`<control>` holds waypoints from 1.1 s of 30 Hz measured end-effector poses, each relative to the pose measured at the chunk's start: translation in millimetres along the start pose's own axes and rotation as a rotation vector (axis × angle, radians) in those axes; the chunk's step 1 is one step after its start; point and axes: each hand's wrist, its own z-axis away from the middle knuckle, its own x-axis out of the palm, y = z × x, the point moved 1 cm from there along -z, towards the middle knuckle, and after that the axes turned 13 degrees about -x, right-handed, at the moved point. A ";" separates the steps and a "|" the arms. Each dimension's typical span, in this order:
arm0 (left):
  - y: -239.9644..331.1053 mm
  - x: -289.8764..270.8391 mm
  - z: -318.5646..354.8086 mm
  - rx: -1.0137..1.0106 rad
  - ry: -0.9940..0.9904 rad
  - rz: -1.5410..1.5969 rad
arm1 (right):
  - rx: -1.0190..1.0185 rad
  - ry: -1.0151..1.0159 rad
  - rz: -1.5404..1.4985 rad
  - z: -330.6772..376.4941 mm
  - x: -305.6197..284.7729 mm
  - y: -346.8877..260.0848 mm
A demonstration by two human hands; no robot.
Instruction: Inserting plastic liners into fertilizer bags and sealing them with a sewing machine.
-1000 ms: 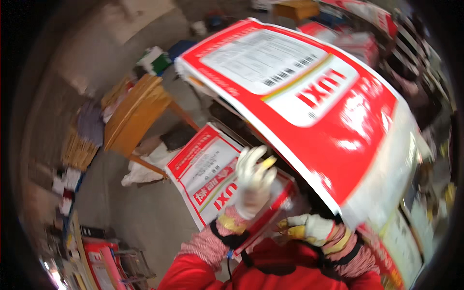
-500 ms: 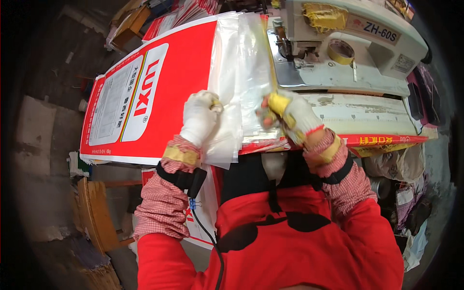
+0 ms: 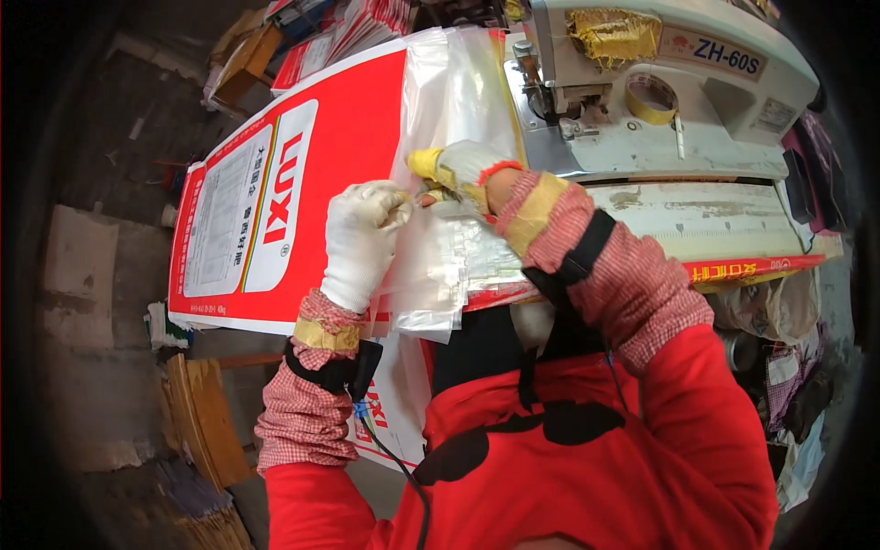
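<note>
A large red-and-white woven sack lies flat across the bench, its printed face up and its open end pointing toward the sewing machine. A clear plastic liner projects from that open end and spreads in creased layers over the bench edge. The left hand, in a white work glove, is closed with its fingertips pinching the liner near the sack mouth. The right hand, in a white glove with yellow fingertips, is closed on the same liner just beside the left hand; the two hands nearly touch. A roll of tape rests on the base of the sewing machine. To the left, below bench level, a wooden stool stands on the floor. More red-and-white sacks are stacked beyond the far end of the bench.
</note>
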 end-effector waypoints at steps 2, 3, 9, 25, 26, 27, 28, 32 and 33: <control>8.5 9.0 -9.7 -0.170 -0.088 0.248 | -0.286 -0.267 0.500 -57.0 -36.3 26.9; -0.8 7.8 -5.3 -0.385 -0.164 0.465 | -0.196 -0.173 0.467 -39.2 -16.3 21.5; -37.6 8.8 -21.9 -0.670 -0.303 0.644 | -0.240 -0.177 0.964 -47.2 6.0 9.4; -27.1 -51.6 2.0 -0.416 -0.450 0.576 | -0.266 -0.320 -0.529 -118.6 44.4 -48.8; -11.6 -51.3 4.6 -0.327 -0.548 0.512 | -0.421 -0.298 -0.766 -143.6 32.9 -59.1; -20.4 -43.3 20.8 -0.277 -0.716 0.489 | -0.425 -0.313 -0.776 -143.9 38.2 -56.3; -16.9 -45.9 30.8 -0.187 -0.918 0.560 | -0.386 -0.278 -0.768 -136.1 44.9 -56.3; -25.1 -65.5 24.6 -0.255 -1.358 0.445 | -0.226 -0.130 -0.721 -87.6 79.0 -60.8; -20.2 -68.9 -6.7 -0.227 -1.321 0.426 | -0.217 -0.058 -0.704 -77.6 69.1 -68.7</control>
